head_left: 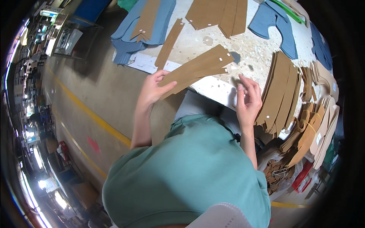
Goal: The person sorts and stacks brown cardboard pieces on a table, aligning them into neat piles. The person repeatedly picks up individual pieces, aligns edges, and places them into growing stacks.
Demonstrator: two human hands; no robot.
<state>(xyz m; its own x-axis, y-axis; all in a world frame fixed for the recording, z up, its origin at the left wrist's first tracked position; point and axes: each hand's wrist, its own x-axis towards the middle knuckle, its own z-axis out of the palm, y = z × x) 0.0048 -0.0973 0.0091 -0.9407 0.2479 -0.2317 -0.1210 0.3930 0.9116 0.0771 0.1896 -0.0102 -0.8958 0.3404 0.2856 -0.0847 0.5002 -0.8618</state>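
My left hand [155, 88] is closed on the near end of some brown strip-like cut pieces [197, 67], thumb on top. The pieces fan out slightly and carry small white stickers at their far end. They are tilted over the table's front edge, pointing away to the right. My right hand [249, 99] is raised at the table edge with curved fingers apart and nothing in them. Just right of it lies a stack of long brown pieces [278, 89]. A narrow brown strip [169, 43] lies on the table beyond my left hand.
The worn white table [213, 85] holds blue cut pieces [164, 22] at far left, wide brown pieces [216, 15] at the back and curved blue pieces [270, 22] at far right. Tan bundles [310, 125] sit at the right edge. Yellow lines [95, 116] mark the floor.
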